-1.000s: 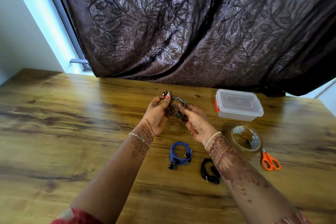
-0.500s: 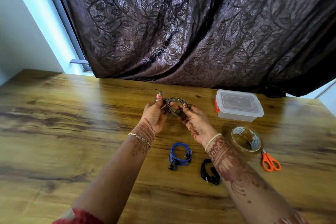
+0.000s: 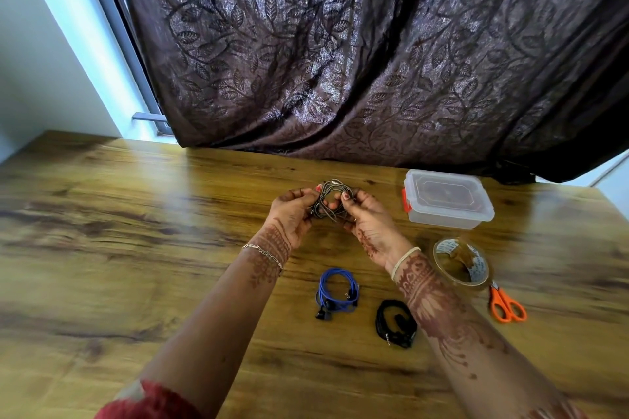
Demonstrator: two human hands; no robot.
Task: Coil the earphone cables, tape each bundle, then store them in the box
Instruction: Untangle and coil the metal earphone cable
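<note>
The grey earphone coil [image 3: 331,200] sat pinched between both hands above the wooden table [image 3: 136,248], held up off the surface, I'd guess, so the loops could be squared up without snagging. The left hand [image 3: 293,214] had closed its fingertips on the coil's nine o'clock side, and the right hand [image 3: 369,219] gripped the three o'clock side the same way, thumb and fingers curled in, palms otherwise free; holding it at opposite edges probably kept the turns from springing apart before any tape went on. Below the hands, toward six o'clock, the blue coil [image 3: 337,291] lay flat, and just beside it toward four o'clock the black coil [image 3: 394,323] rested part-hidden by the right forearm; whether either was taped I could not tell. Out at three o'clock from the hands stood the clear plastic box [image 3: 446,199], its lid on, and nearer me at four o'clock the tape roll [image 3: 461,264] with the orange scissors [image 3: 507,306] touching its lower edge, all set on the right-hand side, handy for the taping to come. Behind everything hung the dark leaf-patterned curtain [image 3: 340,44].
</note>
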